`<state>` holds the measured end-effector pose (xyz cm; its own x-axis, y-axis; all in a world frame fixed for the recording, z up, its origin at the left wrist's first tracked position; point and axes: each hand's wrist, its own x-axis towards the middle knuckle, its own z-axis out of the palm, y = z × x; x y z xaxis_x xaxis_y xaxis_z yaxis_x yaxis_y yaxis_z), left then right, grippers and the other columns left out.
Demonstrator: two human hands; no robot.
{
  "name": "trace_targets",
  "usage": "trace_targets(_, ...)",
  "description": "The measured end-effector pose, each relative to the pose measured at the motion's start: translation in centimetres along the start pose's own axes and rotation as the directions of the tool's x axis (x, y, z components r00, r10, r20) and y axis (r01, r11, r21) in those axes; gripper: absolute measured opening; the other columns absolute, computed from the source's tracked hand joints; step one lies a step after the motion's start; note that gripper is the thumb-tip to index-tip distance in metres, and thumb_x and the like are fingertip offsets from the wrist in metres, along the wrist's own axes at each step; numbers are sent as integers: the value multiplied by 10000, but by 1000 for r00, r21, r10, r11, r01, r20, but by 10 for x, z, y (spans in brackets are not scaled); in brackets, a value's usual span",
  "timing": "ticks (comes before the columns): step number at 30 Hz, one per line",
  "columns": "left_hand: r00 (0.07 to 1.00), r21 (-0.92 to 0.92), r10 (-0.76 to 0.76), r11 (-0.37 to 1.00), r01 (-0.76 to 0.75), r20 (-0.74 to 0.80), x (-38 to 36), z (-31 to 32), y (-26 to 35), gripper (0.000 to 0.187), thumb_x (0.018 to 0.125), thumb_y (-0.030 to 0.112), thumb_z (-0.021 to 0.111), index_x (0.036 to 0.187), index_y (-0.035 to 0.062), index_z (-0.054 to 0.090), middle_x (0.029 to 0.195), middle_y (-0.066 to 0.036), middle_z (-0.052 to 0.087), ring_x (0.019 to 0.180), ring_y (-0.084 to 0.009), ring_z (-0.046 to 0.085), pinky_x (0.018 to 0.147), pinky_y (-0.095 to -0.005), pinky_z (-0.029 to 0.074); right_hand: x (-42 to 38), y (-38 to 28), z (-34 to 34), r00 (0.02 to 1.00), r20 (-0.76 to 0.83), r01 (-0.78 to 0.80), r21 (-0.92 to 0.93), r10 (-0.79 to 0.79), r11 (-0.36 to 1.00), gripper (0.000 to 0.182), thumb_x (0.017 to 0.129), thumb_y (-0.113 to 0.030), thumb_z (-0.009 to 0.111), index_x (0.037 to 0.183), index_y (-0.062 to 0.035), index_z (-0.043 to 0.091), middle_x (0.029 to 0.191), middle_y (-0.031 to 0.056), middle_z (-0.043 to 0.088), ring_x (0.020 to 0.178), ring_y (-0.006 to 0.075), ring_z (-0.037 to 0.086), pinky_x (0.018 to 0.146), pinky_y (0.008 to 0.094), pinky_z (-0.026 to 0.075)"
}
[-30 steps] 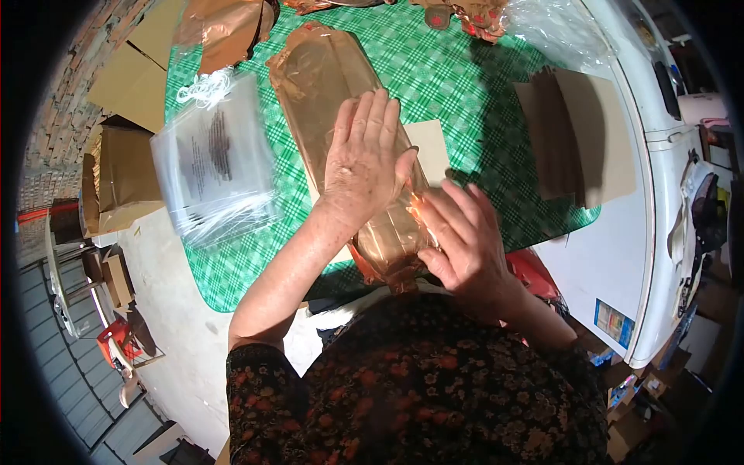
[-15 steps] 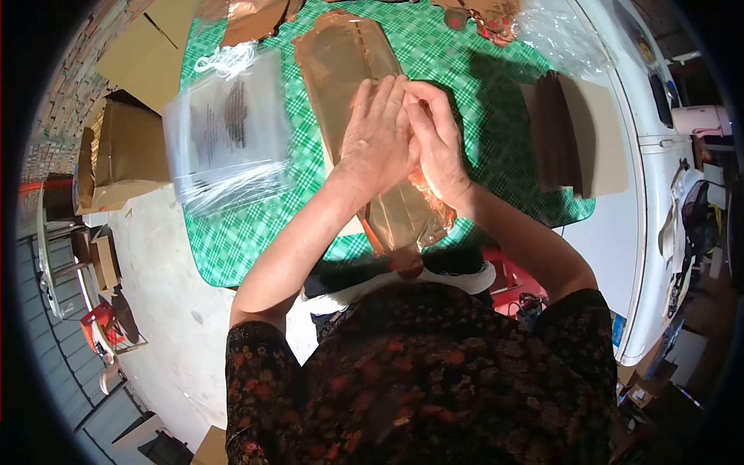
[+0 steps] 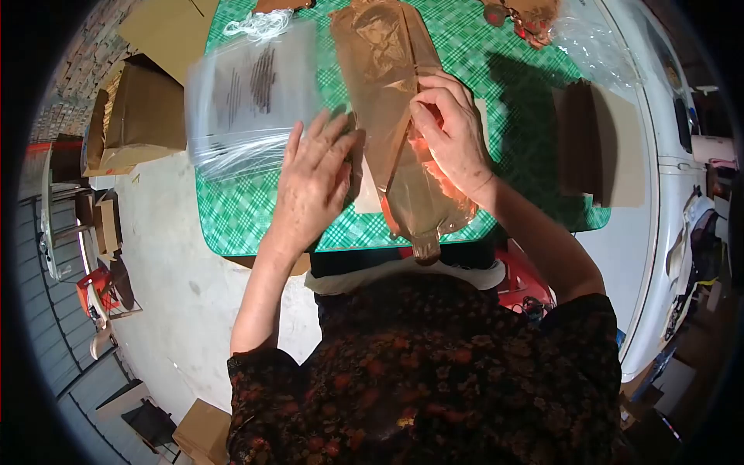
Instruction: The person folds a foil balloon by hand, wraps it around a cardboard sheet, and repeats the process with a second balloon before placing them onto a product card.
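Observation:
A long, shiny copper-coloured foil piece [image 3: 380,108] lies lengthwise on the green checked tablecloth [image 3: 225,225], its narrow tip hanging over the near edge. On its right side rests my right hand [image 3: 453,136], thumb and index finger pinched together at the foil's edge. Pale card shows partly from beneath the foil. My left hand [image 3: 314,174] is raised left of the foil with its fingers apart, holding nothing. Close to its fingertips is a stack of clear plastic bags [image 3: 252,101] with dark print.
White string [image 3: 260,25] lies above the bags. Brown and beige card sheets [image 3: 620,147] are at the table's right. Crumpled clear plastic [image 3: 593,50] and more copper foil [image 3: 535,19] sit at the far right. An open cardboard box [image 3: 143,116] stands left of the table.
My left hand has left the foil and moved left towards the bags. My right hand stays on the foil, now apart from the left. The whole view has shifted slightly.

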<state>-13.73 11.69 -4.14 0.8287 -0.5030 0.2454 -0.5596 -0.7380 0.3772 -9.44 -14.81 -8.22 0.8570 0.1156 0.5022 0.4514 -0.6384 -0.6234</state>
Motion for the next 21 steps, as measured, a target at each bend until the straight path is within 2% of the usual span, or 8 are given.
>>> trace_targets(2,1000,0,-10,1000,10,9,-12,5,6,502,965,45,718,1462,78,652,1621,-112,564,1580,-351,433,1332,-575,258,-1,-1,2,1000,28,6,-15,-6,1000,173,985,-179,769,1037,-26,705,1411,143,648,1417,384,520,1170,479,436)
trace_targets(5,1000,-18,0,1000,0,-13,-19,17,12,510,970,82,742,1473,75,657,1605,-114,583,1570,-341,451,1332,-574,260,-2,-5,1,994,98,-37,-43,41,998,224,988,-222,788,1031,-19,706,1450,167,628,1465,416,469,1189,492,422)
trace_targets(8,1000,-21,-16,1000,15,-23,-20,21,16,517,987,133,753,1492,76,658,1592,-112,602,1559,-323,472,1338,-560,262,-2,-9,2,992,126,-18,-56,25,998,251,980,-245,803,999,-20,696,1472,192,611,1488,433,437,1195,506,412)
trace_targets(15,1000,-17,-22,1000,21,-10,-21,23,16,542,1004,159,748,1530,91,636,1601,-105,600,1566,-315,466,1342,-550,261,-1,-9,2,992,126,-9,-54,16,998,307,945,-234,842,1019,-24,631,1479,209,569,1491,435,432,1198,513,409)
trace_targets(21,999,-39,-37,999,36,-30,-21,21,18,571,1008,184,749,1545,53,607,1616,-135,576,1573,-345,451,1333,-559,268,0,-10,4,996,87,12,-78,-5,997,357,928,-224,854,1070,-13,604,1465,239,544,1458,445,460,1193,519,411)
